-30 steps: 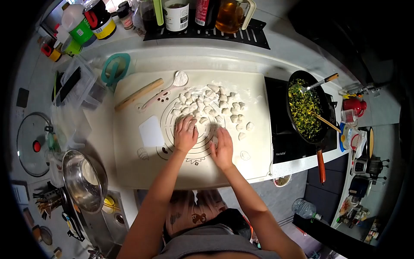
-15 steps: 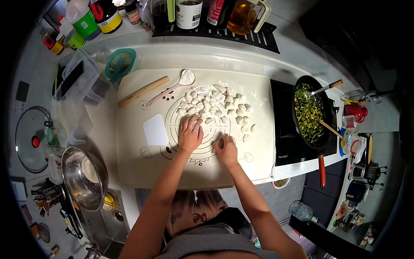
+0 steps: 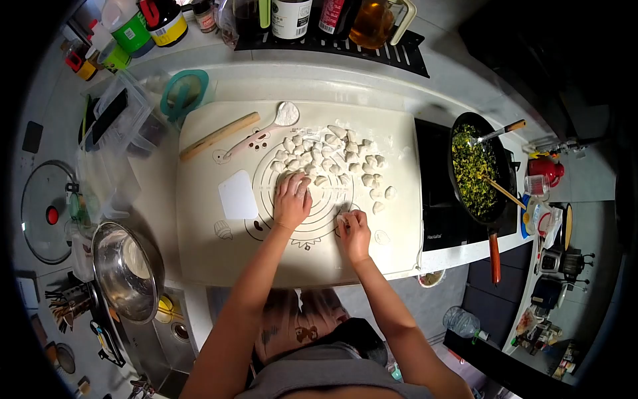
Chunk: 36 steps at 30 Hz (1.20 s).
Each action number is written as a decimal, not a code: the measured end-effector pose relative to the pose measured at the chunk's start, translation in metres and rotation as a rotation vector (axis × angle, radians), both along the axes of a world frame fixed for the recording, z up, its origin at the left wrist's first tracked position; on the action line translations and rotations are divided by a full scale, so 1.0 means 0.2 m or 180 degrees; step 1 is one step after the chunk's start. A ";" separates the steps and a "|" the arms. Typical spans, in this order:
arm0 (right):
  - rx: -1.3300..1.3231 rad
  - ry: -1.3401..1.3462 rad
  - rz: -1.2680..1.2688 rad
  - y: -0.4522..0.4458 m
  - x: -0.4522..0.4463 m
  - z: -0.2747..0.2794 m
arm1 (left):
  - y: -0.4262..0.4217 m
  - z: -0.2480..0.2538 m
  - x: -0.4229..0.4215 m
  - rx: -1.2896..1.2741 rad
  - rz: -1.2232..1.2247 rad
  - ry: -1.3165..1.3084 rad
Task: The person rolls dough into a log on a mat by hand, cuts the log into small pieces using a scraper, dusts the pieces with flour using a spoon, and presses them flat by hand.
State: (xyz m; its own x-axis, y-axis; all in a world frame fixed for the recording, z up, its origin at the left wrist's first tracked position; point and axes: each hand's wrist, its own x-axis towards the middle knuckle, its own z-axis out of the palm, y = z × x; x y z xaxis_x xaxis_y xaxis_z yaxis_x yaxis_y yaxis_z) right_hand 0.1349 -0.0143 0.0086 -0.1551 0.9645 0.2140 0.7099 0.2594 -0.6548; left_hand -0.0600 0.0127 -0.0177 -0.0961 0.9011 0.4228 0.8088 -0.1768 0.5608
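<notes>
The mat (image 3: pixel 206 259) is partly hidden by forearms (image 3: pixel 256 286) at six o'clock; a pan (image 3: pixel 505 169) sits at three, a bowl (image 3: pixel 119 292) at eight. The left hand (image 3: pixel 292 199) spreads palm-down, its underside hidden; the right hand (image 3: pixel 355 234) pinches a half-hidden pale bit (image 3: pixel 341 219). Dough pieces (image 3: pixel 351 157) lie at one o'clock from the left.

Lots of small, white, bumpy dough lumps (image 3: pixel 327 163) lie in a loose bunch before me. I pinch one pale bit (image 3: pixel 341 219), mostly hidden, nearer me.
</notes>
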 end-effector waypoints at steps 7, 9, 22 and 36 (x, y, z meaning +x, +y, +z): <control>0.0046 -0.0180 0.0100 0.03 -0.03 -0.03 | 0.00 -0.01 0.00 0.0049 0.0029 0.0044; 0.0133 -0.0417 0.0177 0.02 -0.02 0.01 | 0.00 -0.01 0.01 0.0041 0.0031 0.0061; -0.0101 -0.1604 0.0057 0.16 -0.20 -0.13 | 0.00 -0.02 0.01 -0.0043 0.0107 0.0006; -0.0501 0.0053 0.0856 0.19 0.05 -0.10 | 0.00 -0.03 0.00 -0.0013 0.0167 0.0260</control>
State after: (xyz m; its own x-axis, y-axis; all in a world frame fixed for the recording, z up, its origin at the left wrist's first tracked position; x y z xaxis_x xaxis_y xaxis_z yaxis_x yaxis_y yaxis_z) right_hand 0.1451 0.0237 -0.0123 -0.4070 0.9107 0.0698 0.6183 0.3310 -0.7128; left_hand -0.0595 0.0123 -0.0227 -0.1086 0.8975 0.4275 0.8600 -0.1309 0.4932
